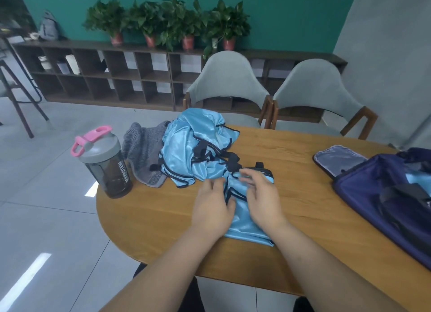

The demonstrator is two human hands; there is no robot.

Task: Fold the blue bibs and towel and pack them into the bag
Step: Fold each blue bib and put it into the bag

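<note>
Roughly midway, judging from the layout. Working on one light-blue bib (242, 225) laid on the bench (163, 230), right of the shaker bottle (105, 164) and nearer the viewer. Resting the left hand (213, 206) flat on the bib's left side, fingers straight. Laying the right hand (261, 195) over its upper part, fingers spread and loose. Pinching nothing, as far as can be made out. Looks narrowed into a strip already, though not yet a finished packet.

Left to fold: a heaped pile of blue bibs (193, 148) right of the bottle and further back, plus a crumpled grey towel (144, 148) just behind the bottle, running under the pile's edge. Left to fill: the navy bag (382, 195), far right of the bottle, lid flap thrown open. Shows a patch of light-blue fabric (417, 180) inside, so probably holds at least one bib.

Hard to count the bibs in the heap. Blurred at the right fingertips, so cannot rule out a light grip there. Cut off at the bag's far side; mostly hidden inside.
</note>
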